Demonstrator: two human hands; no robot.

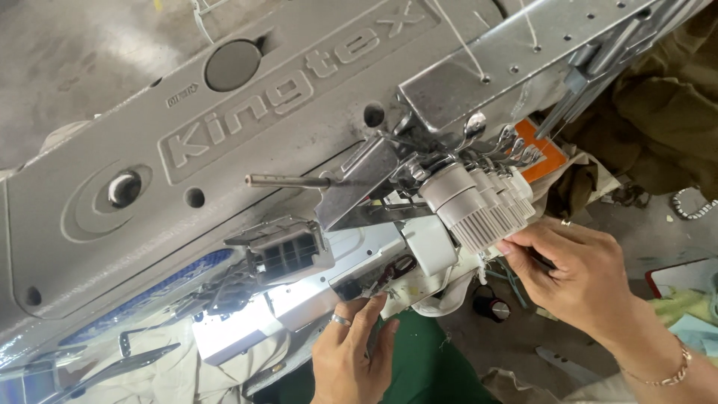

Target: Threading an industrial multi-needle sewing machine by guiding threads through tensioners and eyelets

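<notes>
A grey cast-metal sewing machine (224, 157) is filling most of the view, its body matt and scuffed, with raised lettering and round holes. A row of ribbed, pale plastic knobs (479, 206) is sticking out of its front, cylinders set side by side, with bent chrome thread guides (508, 142) above them. The right hand (576, 273) is reaching in from the lower right, fingertips pinching at the lowest knob; a thin dark thing is lying under the fingers, too hidden to make out. A ring is sitting on one finger and a chain bracelet (666, 374) on the wrist.

The left hand (355, 359) is coming up from the bottom edge, fingers curled loosely and touching the machine's underside near a lit white plate (321, 288); whether it is grasping anything cannot be told. Cream cloth (179, 374) is lying below the machine, partly cut off, and olive fabric (666, 127) is bunching at the upper right. The needle area is shadowed and hard to read.
</notes>
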